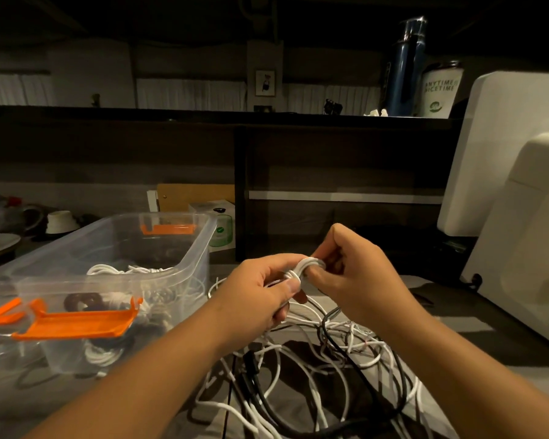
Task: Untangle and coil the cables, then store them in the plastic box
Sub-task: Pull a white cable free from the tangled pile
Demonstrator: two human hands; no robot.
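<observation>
- Coil (308, 266): small white cable bundle, held between both hands, above the table.
- Left hand (255, 291): thumb and fingers curled round the coil's left end.
- Right hand (357, 275): fingertips pinch the coil's right end.
- Tangle (346, 345): loose white and black cables directly below the grip. White strands drop from the coil into it.
- Box (194, 264): clear plastic, left of the grip and near it, with white and dark coils inside.
- Clip (76, 321): orange, lower left of the grip, at the box's near side.
</observation>
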